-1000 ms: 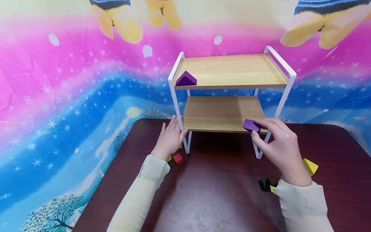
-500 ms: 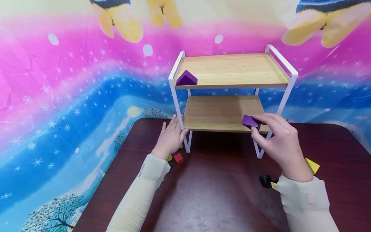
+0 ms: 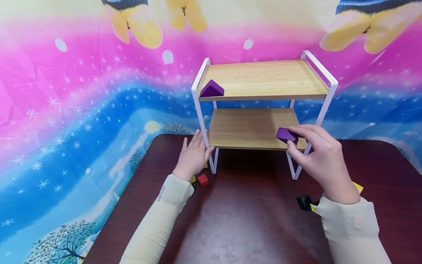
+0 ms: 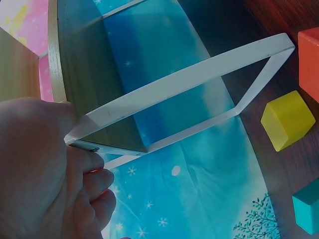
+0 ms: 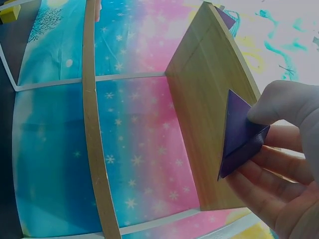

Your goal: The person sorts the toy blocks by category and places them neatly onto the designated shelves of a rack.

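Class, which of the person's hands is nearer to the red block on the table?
Left. The left hand touches the left end of the shelf, close to the red block; the right hand is farther off, by the right end, pinching a purple block.

The head view is bright, with pale glare on the table (image 3: 224,234), nearer the camera than the left hand (image 3: 192,157) and right hand (image 3: 321,157). Dark shadow lies between them, beneath the lower shelf (image 3: 254,126). Both wrist views look dimmer; beyond the right hand, the backdrop (image 5: 289,35) washes out.
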The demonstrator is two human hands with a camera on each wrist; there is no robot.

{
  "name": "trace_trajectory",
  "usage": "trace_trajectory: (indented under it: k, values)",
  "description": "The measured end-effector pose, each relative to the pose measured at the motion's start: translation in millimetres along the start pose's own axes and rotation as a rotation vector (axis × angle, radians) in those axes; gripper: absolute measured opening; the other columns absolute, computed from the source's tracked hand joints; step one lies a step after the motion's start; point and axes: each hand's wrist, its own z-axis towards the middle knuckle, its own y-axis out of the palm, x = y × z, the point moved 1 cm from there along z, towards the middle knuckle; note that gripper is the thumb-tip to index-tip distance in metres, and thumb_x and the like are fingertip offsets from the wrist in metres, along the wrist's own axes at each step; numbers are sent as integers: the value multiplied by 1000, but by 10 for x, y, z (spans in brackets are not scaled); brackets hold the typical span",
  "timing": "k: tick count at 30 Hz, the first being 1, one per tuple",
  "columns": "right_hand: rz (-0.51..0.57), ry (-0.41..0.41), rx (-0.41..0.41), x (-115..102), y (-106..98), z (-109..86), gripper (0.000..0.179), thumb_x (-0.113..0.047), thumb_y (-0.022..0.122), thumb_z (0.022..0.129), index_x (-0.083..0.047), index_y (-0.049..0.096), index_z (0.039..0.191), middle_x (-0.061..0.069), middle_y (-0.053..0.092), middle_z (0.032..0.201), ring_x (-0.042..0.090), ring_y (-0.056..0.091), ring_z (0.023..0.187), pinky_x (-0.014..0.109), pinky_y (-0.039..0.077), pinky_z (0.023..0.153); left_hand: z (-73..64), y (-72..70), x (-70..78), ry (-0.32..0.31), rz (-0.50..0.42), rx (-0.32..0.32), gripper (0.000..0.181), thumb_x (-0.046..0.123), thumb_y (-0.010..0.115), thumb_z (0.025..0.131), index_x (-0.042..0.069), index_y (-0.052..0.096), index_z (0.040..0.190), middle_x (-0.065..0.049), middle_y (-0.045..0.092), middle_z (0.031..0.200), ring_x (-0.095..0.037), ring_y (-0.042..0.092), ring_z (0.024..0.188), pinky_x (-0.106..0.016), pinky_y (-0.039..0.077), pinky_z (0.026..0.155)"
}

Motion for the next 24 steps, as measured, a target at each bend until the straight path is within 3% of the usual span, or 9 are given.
trace_trajectory:
  k: [8, 12, 15, 22, 24]
  values:
    - [-10, -37, 10, -22, -46, 57, 40, -7, 77, 72, -6, 69, 111, 9, 66, 110, 24, 60, 100, 1, 30, 78, 3, 9, 2, -4, 29, 2, 68, 55, 30, 97, 18, 12, 152, -1, 11, 156, -18, 3, 143, -52, 1, 112]
    - [-22, -42, 3, -33, -71, 79, 39, -7, 77, 72, -7, 69, 111, 9, 66, 109, 25, 60, 101, 24, 51, 79, 0, 1, 13, -4, 29, 1, 68, 54, 31, 97, 18, 13, 152, -2, 11, 156, -19, 3, 144, -53, 1, 112]
    - [-24, -53, -6, -47, -87, 103, 38, -7, 77, 73, -6, 69, 110, 10, 66, 109, 26, 60, 102, 48, 53, 71, -3, -1, 16, -10, 29, -9, 68, 54, 30, 97, 18, 12, 152, -1, 10, 157, -17, 1, 143, -52, 0, 111]
    - [-33, -79, -2, -103, -149, 179, 43, -7, 81, 71, -6, 69, 112, 10, 66, 109, 27, 60, 102, 49, 52, 73, -6, 2, 11, -4, 16, 0, 67, 52, 32, 98, 17, 13, 152, -2, 12, 157, -18, 2, 143, -53, 1, 111]
    - [-40, -82, 3, -122, -164, 189, 45, -9, 82, 70, -7, 69, 113, 10, 67, 109, 26, 60, 102, 41, 52, 74, -3, 2, 11, -4, 13, 0, 67, 52, 32, 98, 17, 12, 152, -2, 11, 157, -18, 1, 143, -53, 1, 111]
